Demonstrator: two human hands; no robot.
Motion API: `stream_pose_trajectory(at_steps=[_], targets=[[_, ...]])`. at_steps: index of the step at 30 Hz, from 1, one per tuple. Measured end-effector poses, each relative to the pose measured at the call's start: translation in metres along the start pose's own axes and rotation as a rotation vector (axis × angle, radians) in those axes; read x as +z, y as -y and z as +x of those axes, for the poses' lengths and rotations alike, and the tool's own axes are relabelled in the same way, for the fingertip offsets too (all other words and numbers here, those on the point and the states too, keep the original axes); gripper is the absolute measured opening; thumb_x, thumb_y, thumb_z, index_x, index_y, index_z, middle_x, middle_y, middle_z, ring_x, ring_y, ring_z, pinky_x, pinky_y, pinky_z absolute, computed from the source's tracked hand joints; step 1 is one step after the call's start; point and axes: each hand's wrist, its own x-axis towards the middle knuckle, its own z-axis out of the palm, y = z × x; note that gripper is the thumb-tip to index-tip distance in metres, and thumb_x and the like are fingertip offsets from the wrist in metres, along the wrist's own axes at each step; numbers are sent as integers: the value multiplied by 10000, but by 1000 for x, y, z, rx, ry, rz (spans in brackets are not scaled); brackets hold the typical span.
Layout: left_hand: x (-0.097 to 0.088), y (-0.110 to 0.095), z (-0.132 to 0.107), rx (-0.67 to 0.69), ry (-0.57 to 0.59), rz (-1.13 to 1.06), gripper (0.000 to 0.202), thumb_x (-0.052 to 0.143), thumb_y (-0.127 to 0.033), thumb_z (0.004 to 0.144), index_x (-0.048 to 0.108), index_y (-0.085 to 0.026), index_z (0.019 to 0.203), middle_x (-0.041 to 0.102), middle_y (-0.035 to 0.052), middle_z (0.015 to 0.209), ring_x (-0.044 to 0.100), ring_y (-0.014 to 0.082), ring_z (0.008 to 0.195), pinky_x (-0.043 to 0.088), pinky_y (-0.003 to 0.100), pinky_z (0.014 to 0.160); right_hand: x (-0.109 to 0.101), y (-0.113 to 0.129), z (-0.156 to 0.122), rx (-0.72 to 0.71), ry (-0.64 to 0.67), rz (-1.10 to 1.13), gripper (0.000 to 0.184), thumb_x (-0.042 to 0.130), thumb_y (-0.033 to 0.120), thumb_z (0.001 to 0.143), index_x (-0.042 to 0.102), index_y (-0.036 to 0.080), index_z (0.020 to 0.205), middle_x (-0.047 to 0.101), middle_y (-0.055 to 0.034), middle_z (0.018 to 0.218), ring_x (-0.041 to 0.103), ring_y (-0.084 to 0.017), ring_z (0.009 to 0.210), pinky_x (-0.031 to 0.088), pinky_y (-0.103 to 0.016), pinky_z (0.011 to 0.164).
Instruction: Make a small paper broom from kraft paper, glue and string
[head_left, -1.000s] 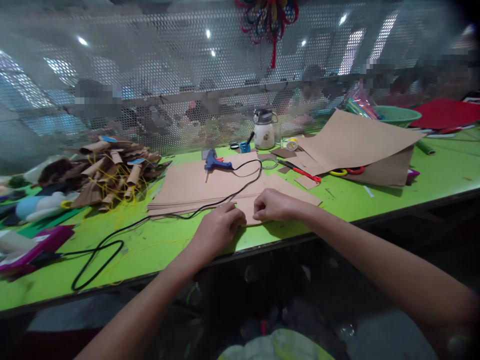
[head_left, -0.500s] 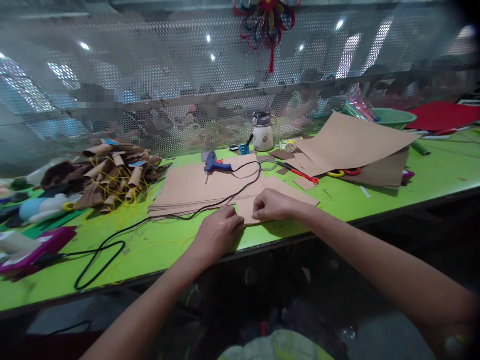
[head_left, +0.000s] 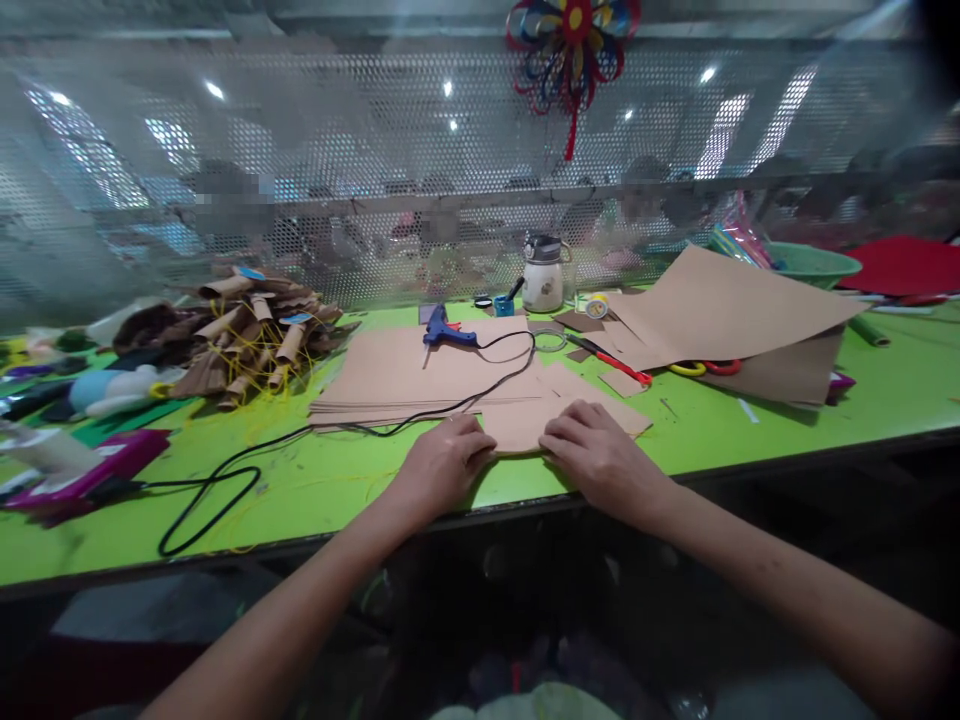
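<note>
Green table [head_left: 315, 490] bears flat tan cardboard piece [head_left: 517, 427].

Since a second ago, shifted the right hand [head_left: 600, 455] from atop the cardboard piece [head_left: 517, 425] to its near right corner, fingers flattened.

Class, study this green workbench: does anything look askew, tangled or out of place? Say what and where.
The black cord of the blue glue gun trails across the stacked brown cardboard sheets and loops by the green table edge, left of the left hand. On the right, a large brown cardboard sheet lies tilted over yellow-and-red-handled scissors.
</note>
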Motion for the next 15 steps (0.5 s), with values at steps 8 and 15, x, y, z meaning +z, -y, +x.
stream_pose_trajectory(at_steps=[8,15], targets=[[-5,6,7,-75,113,-118,184,576,-248,896,743,-179,934,653,68,880,609,174,818,470,273,722,17,-19,8,-39,-59,135,225,472,132,943,680,122,856,626,-106,793,457,-217,796,414,-352,716],[-13,14,21,-137,238,-198,197,552,-230,886,742,-187,853,665,50,820,609,180,800,444,267,710,17,-35,16,6,-29,336,175,527,149,925,698,128,894,656,-92,762,555,-192,732,424,-296,643]])
